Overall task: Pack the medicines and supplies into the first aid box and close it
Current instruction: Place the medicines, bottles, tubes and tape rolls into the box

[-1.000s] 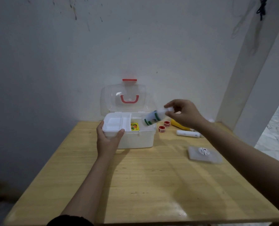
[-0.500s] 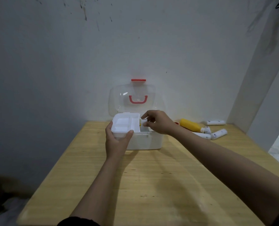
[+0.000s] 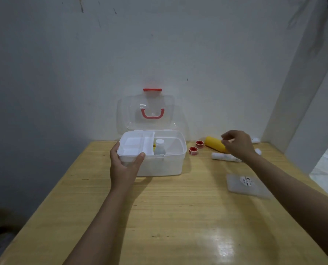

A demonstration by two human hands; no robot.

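Observation:
The white first aid box (image 3: 169,165) stands at the table's far side, its clear lid (image 3: 149,111) with red handle raised against the wall. A white bottle (image 3: 159,147) stands upright inside, beside the inner tray (image 3: 134,146). My left hand (image 3: 124,165) grips the box's front left corner, thumb on the rim. My right hand (image 3: 237,144) hovers empty with fingers loosely curled over a yellow tube (image 3: 214,143) and a white tube (image 3: 224,157). Two red tape rolls (image 3: 196,147) lie right of the box.
A flat translucent packet (image 3: 245,185) lies on the wooden table (image 3: 178,217) under my right forearm. Two more white tubes (image 3: 256,140) lie by the back right corner. A wall stands close behind; a pillar rises at the right.
My right hand put the white bottle into the box, let go and moved right to above the yellow tube. My left hand kept its grip on the box.

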